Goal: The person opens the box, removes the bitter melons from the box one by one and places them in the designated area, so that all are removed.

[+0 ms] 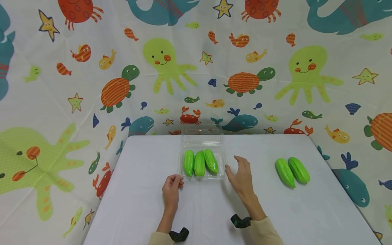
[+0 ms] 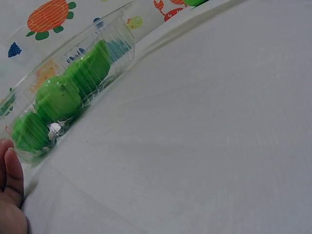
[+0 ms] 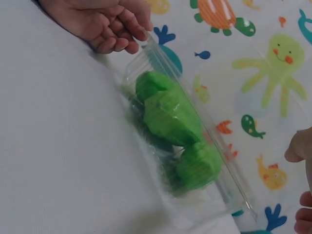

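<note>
A clear plastic box [image 1: 220,175] with its lid [image 1: 202,132] raised at the back stands near the table's far side. Inside it, three glossy green, ridged, elongated vegetable-like pieces [image 1: 199,164] lie side by side. At the box's front left corner my left hand [image 1: 171,192] pinches the rim between thumb and curled fingers; the right wrist view shows those fingers [image 3: 129,29] at the corner. My right hand [image 1: 242,175] is just right of the box, thumb and fingers spread, holding nothing. In the left wrist view the green pieces [image 2: 57,100] show through the box wall.
Two more of the green pieces [image 1: 292,172] lie together on the white table [image 1: 137,163], to the right of my right hand. A cloth printed with sea animals [image 1: 183,68] hangs behind the table and along its sides. Each wrist wears a black camera mount [image 1: 241,221].
</note>
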A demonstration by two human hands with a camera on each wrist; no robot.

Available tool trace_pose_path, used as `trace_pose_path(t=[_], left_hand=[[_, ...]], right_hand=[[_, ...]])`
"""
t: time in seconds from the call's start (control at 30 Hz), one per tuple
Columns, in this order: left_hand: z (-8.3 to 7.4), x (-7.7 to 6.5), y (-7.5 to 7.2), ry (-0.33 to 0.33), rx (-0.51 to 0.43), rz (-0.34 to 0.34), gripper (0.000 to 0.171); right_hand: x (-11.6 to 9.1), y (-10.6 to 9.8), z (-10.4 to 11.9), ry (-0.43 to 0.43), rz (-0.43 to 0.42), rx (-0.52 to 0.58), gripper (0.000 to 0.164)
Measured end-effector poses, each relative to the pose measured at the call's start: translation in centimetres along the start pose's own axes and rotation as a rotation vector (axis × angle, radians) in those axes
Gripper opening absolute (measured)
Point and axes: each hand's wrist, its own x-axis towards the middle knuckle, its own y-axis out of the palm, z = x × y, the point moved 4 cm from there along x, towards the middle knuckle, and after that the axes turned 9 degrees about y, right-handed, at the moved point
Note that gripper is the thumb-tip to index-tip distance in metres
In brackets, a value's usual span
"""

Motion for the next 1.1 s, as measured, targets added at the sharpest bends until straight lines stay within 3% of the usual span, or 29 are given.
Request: trace_pose_path(t=[0.5, 1.1], left_hand=[[-0.3, -0.1, 0.0, 0.017, 0.011, -0.001, 0.014], [-0.3, -0.2, 0.0, 0.022, -0.003, -0.001, 0.014]], right_hand=[[-0.2, 1.4, 1.0, -0.067, 0.002, 0.037, 0.047], [-0.5, 2.8, 2.0, -0.057, 0.083, 0.015, 0.049]])
